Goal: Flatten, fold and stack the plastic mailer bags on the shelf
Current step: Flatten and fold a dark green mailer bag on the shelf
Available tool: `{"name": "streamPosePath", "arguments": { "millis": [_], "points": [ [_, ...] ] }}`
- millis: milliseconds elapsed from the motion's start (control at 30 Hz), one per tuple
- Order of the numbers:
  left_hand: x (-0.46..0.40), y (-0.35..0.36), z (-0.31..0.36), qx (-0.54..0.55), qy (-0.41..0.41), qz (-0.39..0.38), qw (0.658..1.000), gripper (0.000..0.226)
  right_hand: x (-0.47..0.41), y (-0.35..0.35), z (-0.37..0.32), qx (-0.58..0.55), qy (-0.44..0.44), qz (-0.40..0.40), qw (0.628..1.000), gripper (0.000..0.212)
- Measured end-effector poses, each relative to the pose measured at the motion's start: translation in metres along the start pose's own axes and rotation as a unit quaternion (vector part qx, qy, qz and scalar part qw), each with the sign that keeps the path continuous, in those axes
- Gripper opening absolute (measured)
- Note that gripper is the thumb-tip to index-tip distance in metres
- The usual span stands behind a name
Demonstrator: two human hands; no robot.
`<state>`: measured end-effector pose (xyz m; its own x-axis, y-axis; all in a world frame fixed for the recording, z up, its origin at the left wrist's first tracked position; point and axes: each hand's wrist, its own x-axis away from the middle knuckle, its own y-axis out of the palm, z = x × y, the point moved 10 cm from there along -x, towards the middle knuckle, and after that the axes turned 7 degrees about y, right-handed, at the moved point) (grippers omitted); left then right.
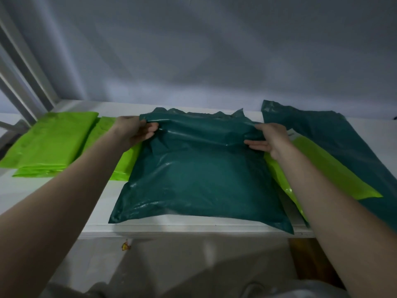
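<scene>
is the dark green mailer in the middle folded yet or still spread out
Mid-fold: the dark green mailer lies mostly spread on the shelf, but the left hand and right hand hold its far edge lifted toward the person.

Teal mailer bag (199,168), lime-green bags (51,143), white shelf (53,203).

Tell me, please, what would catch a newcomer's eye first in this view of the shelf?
First comes the dark teal mailer bag, puffy and spread across the middle of the white shelf, with the left hand and the right hand gripping its far edge at either side. Next, the bright green folded bags piled at the left stand out, as does a green bag lying at the right beside another teal bag.
</scene>
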<state>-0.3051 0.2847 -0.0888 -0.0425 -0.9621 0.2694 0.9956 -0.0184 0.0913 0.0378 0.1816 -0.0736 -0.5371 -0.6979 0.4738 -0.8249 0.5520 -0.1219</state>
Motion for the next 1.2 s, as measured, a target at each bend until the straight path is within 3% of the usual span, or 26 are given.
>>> {"name": "streamPosePath", "arguments": {
  "millis": [167, 233, 300, 400, 500, 600, 700, 833, 1000, 1200],
  "points": [
    [0.005, 0.015, -0.01, 0.178, -0.045, -0.031, 0.982, 0.013, -0.001, -0.006, 0.003, -0.064, -0.024, 0.004, 0.998, 0.015],
    [0.003, 0.016, -0.01, 0.219, -0.05, -0.032, 0.974, 0.035, -0.003, -0.006, 0.002, -0.102, -0.036, -0.009, 0.994, 0.012],
    [0.001, 0.016, -0.01, 0.204, -0.047, -0.033, 0.977, 0.057, -0.003, -0.005, 0.0, -0.137, -0.035, -0.027, 0.99, 0.022],
    [0.0, 0.018, -0.009, 0.177, -0.042, -0.04, 0.983, 0.062, -0.003, -0.006, -0.003, -0.181, -0.032, -0.04, 0.982, 0.034],
    [0.001, 0.017, -0.007, 0.131, -0.021, -0.032, 0.991, 0.055, -0.001, -0.002, -0.001, -0.219, -0.024, -0.07, 0.973, 0.014],
    [0.002, 0.013, 0.0, 0.07, 0.03, -0.018, 0.997, 0.038, -0.002, -0.002, 0.001, -0.215, -0.024, -0.071, 0.974, 0.017],
    [0.003, 0.008, 0.008, 0.0, 0.068, -0.011, 0.998, 0.028, -0.001, -0.006, 0.001, -0.19, -0.031, -0.055, 0.98, 0.005],
    [0.006, 0.0, 0.022, -0.102, 0.107, 0.006, 0.989, 0.029, 0.001, -0.021, -0.002, -0.103, -0.059, 0.009, 0.993, 0.012],
    [0.012, 0.002, 0.034, -0.019, 0.115, -0.035, 0.993, 0.024, 0.007, -0.033, -0.015, -0.058, -0.098, 0.031, 0.993, 0.013],
    [0.024, 0.01, 0.033, 0.11, 0.072, -0.113, 0.985, 0.02, 0.022, -0.028, -0.018, -0.17, -0.066, -0.034, 0.983, 0.021]
  ]
}}
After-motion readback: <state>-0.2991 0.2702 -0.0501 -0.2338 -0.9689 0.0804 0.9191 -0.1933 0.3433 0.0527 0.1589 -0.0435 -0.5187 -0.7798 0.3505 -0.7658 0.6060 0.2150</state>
